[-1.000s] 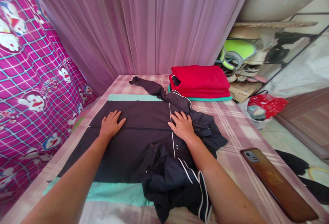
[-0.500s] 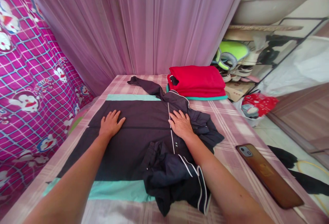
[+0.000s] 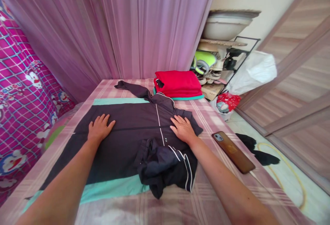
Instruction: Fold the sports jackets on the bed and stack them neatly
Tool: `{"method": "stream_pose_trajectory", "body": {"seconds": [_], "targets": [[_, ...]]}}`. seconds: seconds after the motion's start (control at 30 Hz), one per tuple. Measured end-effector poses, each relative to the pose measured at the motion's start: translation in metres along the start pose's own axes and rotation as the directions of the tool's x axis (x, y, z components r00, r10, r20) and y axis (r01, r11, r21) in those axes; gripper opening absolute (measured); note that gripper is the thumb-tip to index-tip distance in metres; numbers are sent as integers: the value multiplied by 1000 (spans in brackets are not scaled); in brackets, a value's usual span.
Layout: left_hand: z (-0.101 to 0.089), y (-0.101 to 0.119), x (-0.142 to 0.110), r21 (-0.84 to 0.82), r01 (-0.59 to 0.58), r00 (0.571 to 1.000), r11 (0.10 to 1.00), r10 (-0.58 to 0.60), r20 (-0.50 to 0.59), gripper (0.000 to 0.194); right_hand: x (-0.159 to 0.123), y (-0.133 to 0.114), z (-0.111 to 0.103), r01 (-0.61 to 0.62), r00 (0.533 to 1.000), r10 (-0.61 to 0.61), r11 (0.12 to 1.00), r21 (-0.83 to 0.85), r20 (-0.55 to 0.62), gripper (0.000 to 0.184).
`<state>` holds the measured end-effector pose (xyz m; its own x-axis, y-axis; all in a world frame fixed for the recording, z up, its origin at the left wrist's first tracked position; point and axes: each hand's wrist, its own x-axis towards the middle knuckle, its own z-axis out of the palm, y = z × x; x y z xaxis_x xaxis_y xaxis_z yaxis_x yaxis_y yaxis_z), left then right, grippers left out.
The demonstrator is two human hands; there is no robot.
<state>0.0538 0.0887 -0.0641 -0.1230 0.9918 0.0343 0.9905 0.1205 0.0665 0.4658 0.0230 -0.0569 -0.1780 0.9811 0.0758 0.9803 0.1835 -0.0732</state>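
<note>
A dark zip-up jacket (image 3: 129, 142) with white piping lies spread on the bed, its hem to the left and its collar to the right. One sleeve stretches out toward the far side; the other is bunched up on the near side. My left hand (image 3: 100, 127) rests flat on the jacket near the hem, fingers spread. Near the collar, just right of the white piping line, my right hand (image 3: 183, 128) lies flat with fingers apart. Beneath the jacket, turquoise cloth (image 3: 116, 188) shows along the near and far edges.
Folded red clothes (image 3: 179, 83) are stacked at the far edge. A phone (image 3: 233, 151) with a cable lies to the right. Beyond stand a purple curtain (image 3: 149, 29) and a shoe rack (image 3: 234, 68); pink patterned cloth (image 3: 23, 90) hangs at left.
The view has swung to the right and shows more of the wardrobe and floor. My right hand has slid right across the jacket, off the white piping. The left hand stays near the hem.
</note>
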Motion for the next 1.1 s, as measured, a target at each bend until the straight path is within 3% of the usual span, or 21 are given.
{"method": "stream_pose_trajectory", "body": {"seconds": [0.1,0.2,0.37,0.47,0.6,0.77,0.9,1.1], "targets": [[1,-1,1,-16,-10,1000,1000,10,0,69,-13,2,-3,16,999,-16,1000,-4,-40,48],[2,-2,1,-33,-19,1000,999,18,-22,68,-25,12,0,-46,999,46,999,-1,1,47],[-8,4,-10,-34,-128,965,991,116,-235,60,-27,18,6,-104,995,104,994,25,-2,45],[-19,7,-30,-20,-234,932,972,219,-290,55,-26,15,6,-107,994,107,994,13,-13,45],[-22,1,-72,-30,-340,919,940,326,-222,52,-27,14,7,-104,994,104,995,6,-31,48],[-1,-17,-116,1,-327,941,945,325,-92,56,-27,16,12,-106,993,106,994,4,-56,50],[14,-23,-121,-2,-294,952,956,293,-91,54,-25,19,19,-106,991,105,994,-4,-80,51],[12,-19,-122,-13,-278,958,960,277,-73,54,-24,23,27,-97,986,94,995,-13,-134,52]]}}
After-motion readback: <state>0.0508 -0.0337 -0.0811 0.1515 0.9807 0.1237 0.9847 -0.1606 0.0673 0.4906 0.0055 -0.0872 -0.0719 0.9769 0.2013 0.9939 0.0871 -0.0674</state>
